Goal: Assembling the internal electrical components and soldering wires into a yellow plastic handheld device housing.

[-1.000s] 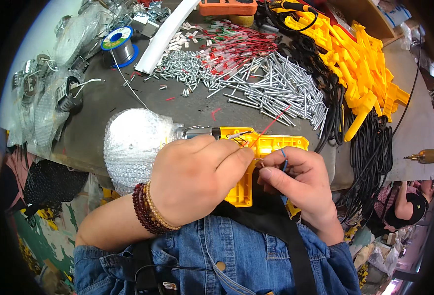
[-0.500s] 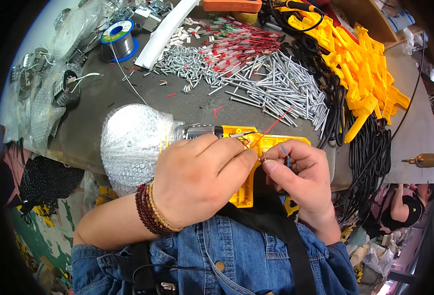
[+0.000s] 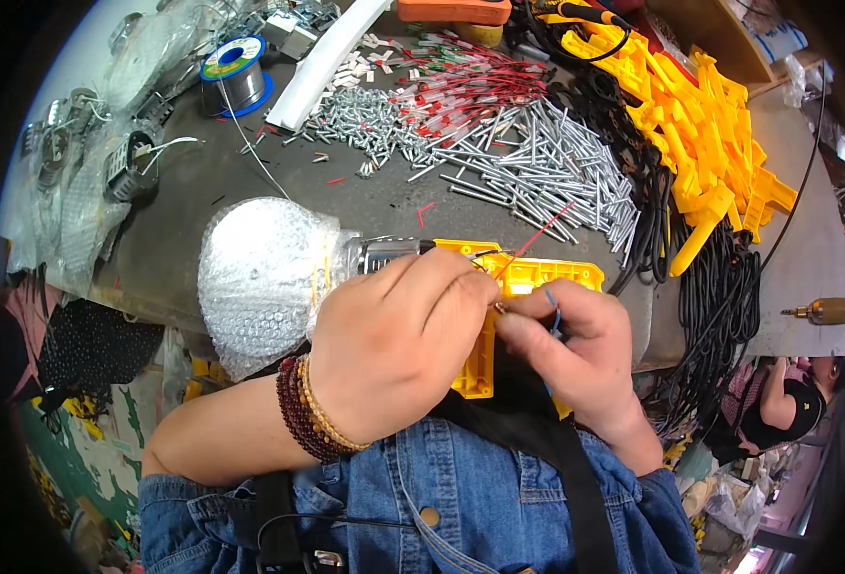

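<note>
My left hand (image 3: 394, 335) is closed in a pinch over a yellow plastic housing half (image 3: 480, 368); thin wires run by its fingertips, which are partly hidden. A red wire (image 3: 542, 230) sticks up to the right from there. Close beside it, my right hand (image 3: 575, 359) pinches a blue wire (image 3: 552, 304), whose bare coppery end shows between thumb and forefinger. The fingertips of both hands almost meet. From the left end of the housing reaches a metal barrel (image 3: 389, 253), its far part joined to a round bundle in bubble wrap (image 3: 264, 277).
Behind lie piles of short screws (image 3: 360, 124), long screws (image 3: 556, 163) and red-wired small lamps (image 3: 441, 86). A solder spool (image 3: 241, 81) stands at the back left. Yellow plastic parts (image 3: 690, 124) and black cables (image 3: 714, 306) crowd the right. Another person (image 3: 776, 407) sits beyond.
My right hand has shifted slightly left and down, its fingers closing tighter on the blue wire. My left hand has rolled a little. The housing and bundle stay nearly where they were.
</note>
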`<state>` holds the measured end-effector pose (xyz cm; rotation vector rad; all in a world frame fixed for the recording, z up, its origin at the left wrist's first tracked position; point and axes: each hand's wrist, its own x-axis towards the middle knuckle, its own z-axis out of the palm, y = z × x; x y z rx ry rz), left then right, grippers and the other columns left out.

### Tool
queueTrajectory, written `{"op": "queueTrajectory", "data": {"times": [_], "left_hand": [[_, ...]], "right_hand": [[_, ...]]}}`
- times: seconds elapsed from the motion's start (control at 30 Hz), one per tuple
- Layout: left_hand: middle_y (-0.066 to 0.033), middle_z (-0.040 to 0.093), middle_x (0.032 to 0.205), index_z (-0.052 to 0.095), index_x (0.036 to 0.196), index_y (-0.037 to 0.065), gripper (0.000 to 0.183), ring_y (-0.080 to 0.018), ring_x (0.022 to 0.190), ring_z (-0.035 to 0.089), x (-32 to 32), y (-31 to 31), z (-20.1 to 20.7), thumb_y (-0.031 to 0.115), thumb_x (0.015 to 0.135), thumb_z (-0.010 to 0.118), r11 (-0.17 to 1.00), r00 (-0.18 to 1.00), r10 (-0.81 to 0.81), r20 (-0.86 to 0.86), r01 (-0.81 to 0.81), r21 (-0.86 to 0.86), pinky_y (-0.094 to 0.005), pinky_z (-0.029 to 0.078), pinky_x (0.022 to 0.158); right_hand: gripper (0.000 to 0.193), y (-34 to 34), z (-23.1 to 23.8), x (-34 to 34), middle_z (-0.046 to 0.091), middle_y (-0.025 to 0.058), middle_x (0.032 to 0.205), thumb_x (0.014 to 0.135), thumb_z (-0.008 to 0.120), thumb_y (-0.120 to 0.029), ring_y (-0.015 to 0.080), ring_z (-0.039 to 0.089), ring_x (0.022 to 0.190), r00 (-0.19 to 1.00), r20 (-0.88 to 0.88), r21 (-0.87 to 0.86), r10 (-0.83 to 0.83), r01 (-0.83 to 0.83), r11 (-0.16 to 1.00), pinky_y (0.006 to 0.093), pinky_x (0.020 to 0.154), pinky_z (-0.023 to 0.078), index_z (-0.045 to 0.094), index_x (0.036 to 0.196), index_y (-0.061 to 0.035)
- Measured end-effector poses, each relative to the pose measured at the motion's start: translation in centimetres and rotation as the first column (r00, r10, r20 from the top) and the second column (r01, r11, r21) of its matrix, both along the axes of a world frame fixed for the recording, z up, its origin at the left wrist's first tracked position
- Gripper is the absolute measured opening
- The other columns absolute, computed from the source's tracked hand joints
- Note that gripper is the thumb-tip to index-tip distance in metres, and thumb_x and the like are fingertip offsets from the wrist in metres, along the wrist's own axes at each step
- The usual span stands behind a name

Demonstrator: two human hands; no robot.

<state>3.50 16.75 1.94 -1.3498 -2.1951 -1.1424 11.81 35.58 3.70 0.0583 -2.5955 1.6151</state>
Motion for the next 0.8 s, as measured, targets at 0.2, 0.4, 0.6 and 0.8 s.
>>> {"op": "queueTrajectory", "data": {"times": [0.2, 0.4, 0.6, 0.8], "left_hand": [[-0.0136, 0.063, 0.088, 0.060, 0.094, 0.002, 0.018, -0.0314, 0.073, 0.066, 0.9, -0.9, 0.9, -0.003, 0.077, 0.066, 0.992, 0.977, -0.050, 0.206, 0.072, -0.103, -0.0371, 0.052, 0.057], [-0.0118, 0.063, 0.087, 0.060, 0.094, 0.003, 0.018, -0.0302, 0.071, 0.065, 0.9, -1.2, 1.5, -0.003, 0.077, 0.064, 0.964, 0.972, -0.062, 0.228, 0.118, -0.240, -0.0377, 0.051, 0.056], [-0.0112, 0.061, 0.085, 0.060, 0.095, 0.004, 0.021, -0.0299, 0.068, 0.063, 1.1, -0.9, 1.9, -0.003, 0.076, 0.063, 0.946, 0.965, -0.087, 0.247, 0.158, -0.284, -0.0386, 0.049, 0.055], [-0.0112, 0.061, 0.085, 0.060, 0.095, 0.003, 0.018, -0.0315, 0.070, 0.062, 1.1, -0.8, 1.6, -0.002, 0.078, 0.064, 0.965, 0.944, -0.072, 0.322, 0.147, -0.216, -0.0398, 0.050, 0.058]], "right_hand": [[0.011, 0.1, 0.2, 0.6, 0.060, 0.0107, 0.069, 0.084, 0.069, -0.007, 0.0224, 0.059, 0.058, 0.993, 0.115, 0.194, -0.003, -0.020, 0.981, 0.0335, 0.056, 0.045, 0.059, 0.084, -0.0018], [0.012, -0.3, 2.5, -0.1, 0.063, 0.0110, 0.079, 0.077, 0.071, -0.004, 0.0307, 0.062, 0.073, 0.960, -0.127, 0.279, 0.249, -0.206, 0.938, 0.0365, 0.065, 0.050, 0.065, 0.087, -0.0029], [0.014, -0.5, 2.3, -0.1, 0.063, 0.0105, 0.078, 0.074, 0.071, -0.004, 0.0286, 0.062, 0.069, 1.000, -0.015, 0.367, -0.008, 0.012, 0.930, 0.0364, 0.062, 0.050, 0.066, 0.087, -0.0034], [0.018, -0.3, 1.9, 0.4, 0.063, 0.0092, 0.082, 0.071, 0.072, -0.003, 0.0263, 0.063, 0.071, 0.969, -0.146, 0.325, 0.197, -0.141, 0.935, 0.0342, 0.062, 0.050, 0.069, 0.088, -0.0057]]}}
